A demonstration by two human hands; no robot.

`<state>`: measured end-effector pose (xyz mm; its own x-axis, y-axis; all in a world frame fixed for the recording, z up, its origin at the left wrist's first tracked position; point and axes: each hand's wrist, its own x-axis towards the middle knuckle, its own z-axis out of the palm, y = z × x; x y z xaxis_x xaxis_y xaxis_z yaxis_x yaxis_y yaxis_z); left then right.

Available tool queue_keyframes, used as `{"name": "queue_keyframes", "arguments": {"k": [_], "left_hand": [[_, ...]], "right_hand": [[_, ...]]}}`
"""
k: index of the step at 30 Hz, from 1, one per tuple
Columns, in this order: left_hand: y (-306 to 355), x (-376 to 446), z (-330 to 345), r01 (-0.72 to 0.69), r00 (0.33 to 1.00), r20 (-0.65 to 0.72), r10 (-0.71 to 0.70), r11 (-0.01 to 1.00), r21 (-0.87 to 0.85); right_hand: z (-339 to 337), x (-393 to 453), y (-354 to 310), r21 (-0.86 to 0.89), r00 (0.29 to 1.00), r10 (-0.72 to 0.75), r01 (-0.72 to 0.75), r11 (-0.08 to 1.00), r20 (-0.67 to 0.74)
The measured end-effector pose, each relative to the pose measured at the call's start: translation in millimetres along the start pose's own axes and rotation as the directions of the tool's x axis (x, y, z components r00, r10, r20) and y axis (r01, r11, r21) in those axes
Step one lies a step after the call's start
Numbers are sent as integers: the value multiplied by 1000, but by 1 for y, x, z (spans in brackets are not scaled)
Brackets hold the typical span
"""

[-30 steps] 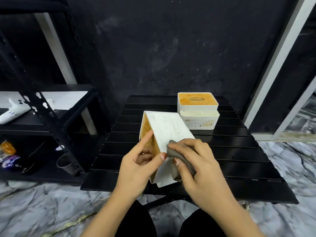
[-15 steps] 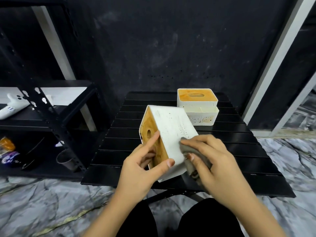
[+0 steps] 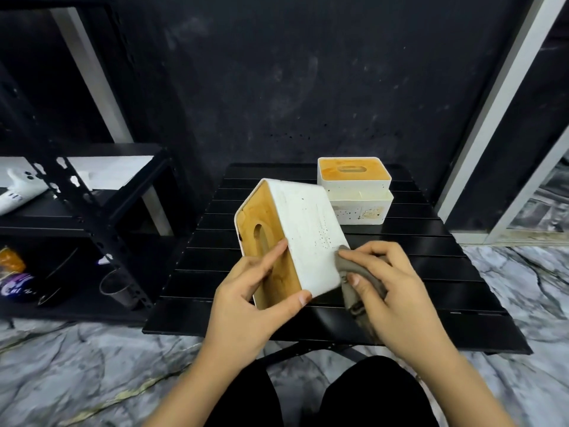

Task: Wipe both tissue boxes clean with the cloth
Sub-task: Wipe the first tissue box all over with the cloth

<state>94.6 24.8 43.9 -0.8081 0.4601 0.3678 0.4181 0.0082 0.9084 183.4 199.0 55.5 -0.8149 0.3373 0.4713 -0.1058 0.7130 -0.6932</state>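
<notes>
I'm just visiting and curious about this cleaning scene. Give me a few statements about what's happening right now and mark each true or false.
1. The left hand holds the tilted tissue box. True.
2. The right hand holds a bright blue sponge. False: it grips a grey-brown cloth, pressed to the box's white side.
3. The second tissue box stands upright at the far side of the black table. True.
4. The held box's wooden lid faces the right hand. False: it faces left, toward the left hand's fingers.
5. The second box's white front looks spotless. False: it shows specks and a brownish stain.
</notes>
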Motion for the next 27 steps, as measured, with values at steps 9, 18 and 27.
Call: {"name": "queue_keyframes", "arguments": {"k": [9, 18, 27], "left_hand": [[-2, 1, -4, -22, 999, -40, 22, 1000, -18], [-2, 3, -6, -25, 1000, 5, 25, 999, -39], [-2, 0, -5, -11, 1000, -3, 11, 999, -50]], "right_hand": [[14, 4, -11, 29, 997, -70, 70, 997, 15], [19, 6, -31, -18, 972, -211, 214, 977, 99], [11, 11, -23, -62, 981, -176, 181, 982, 76]]}}
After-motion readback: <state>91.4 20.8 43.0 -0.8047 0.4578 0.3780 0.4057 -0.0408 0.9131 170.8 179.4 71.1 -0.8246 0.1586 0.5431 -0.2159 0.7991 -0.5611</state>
